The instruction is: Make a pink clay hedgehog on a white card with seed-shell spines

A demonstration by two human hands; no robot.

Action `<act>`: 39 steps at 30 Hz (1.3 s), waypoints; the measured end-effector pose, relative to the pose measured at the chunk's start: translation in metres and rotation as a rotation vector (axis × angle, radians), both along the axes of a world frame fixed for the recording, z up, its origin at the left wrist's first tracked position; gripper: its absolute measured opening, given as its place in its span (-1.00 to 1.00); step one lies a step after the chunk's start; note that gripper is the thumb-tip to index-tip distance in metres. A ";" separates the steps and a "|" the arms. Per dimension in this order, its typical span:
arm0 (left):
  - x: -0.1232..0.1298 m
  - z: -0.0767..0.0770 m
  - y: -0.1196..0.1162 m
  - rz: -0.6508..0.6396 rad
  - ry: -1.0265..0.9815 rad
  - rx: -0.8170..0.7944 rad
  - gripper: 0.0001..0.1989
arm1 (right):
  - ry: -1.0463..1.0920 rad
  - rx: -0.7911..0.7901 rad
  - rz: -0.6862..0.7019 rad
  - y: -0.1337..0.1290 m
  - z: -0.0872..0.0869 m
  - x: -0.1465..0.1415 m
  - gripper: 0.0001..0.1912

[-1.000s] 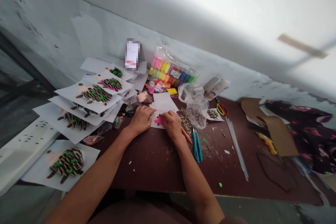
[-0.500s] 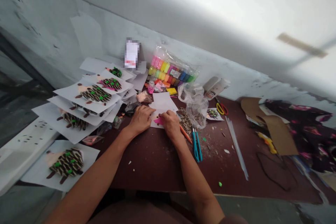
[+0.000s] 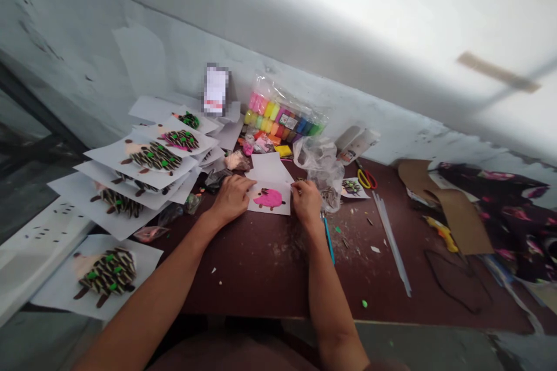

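A white sheet of paper (image 3: 282, 177) lies on the dark red table, bearing a pink clay hedgehog shape (image 3: 270, 197) with brown feet and a few striped seeds near its head. My left hand (image 3: 232, 196) rests on the sheet's left edge, fingers stretched out and holding nothing. Beside the right edge is my right hand (image 3: 307, 200), fingertips pinched together; whatever they hold is too small to make out. It covers most of the seed pile and part of the teal-handled tool (image 3: 329, 240). A crumpled clear plastic bag (image 3: 326, 171) sits just beyond that hand.
Finished hedgehog pictures (image 3: 152, 153) are stacked at left, with another picture (image 3: 108, 272) in front. Behind stand a pack of coloured clay (image 3: 282, 116) and a phone (image 3: 216, 90). To the right lie scissors (image 3: 366, 178), clear sticks (image 3: 391, 243) and a yellow glue gun (image 3: 442, 233).
My right hand has moved right, off the pink shape and over the seed pile, uncovering the hedgehog. An orange pencil-like stick is now hidden. My left hand stays at the paper's edge.
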State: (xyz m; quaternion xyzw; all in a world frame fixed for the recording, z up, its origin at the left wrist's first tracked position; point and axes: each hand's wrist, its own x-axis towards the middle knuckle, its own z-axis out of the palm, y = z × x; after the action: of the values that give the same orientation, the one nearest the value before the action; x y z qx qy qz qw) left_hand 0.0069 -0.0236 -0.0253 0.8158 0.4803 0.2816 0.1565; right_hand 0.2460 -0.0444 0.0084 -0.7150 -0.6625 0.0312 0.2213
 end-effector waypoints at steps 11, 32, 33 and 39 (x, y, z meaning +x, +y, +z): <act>-0.001 -0.001 0.000 0.005 0.002 0.006 -0.51 | 0.034 -0.049 -0.052 0.000 -0.011 0.027 -0.76; -0.001 -0.001 0.000 0.008 -0.018 0.019 -0.52 | 0.664 -0.008 0.144 -0.002 -0.001 -0.013 -0.73; -0.001 0.000 -0.001 0.007 -0.017 0.019 -0.52 | 0.742 -0.029 0.175 -0.003 -0.002 -0.018 -0.70; -0.001 0.001 -0.001 0.001 -0.013 0.015 -0.51 | 1.077 -0.185 0.220 -0.009 0.003 -0.036 -0.70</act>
State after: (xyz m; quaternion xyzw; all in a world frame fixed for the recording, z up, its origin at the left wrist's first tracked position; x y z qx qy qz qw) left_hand 0.0063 -0.0244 -0.0238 0.8148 0.4775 0.2909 0.1533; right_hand 0.2098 -0.0532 0.0116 -0.5412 -0.5211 0.4729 0.4604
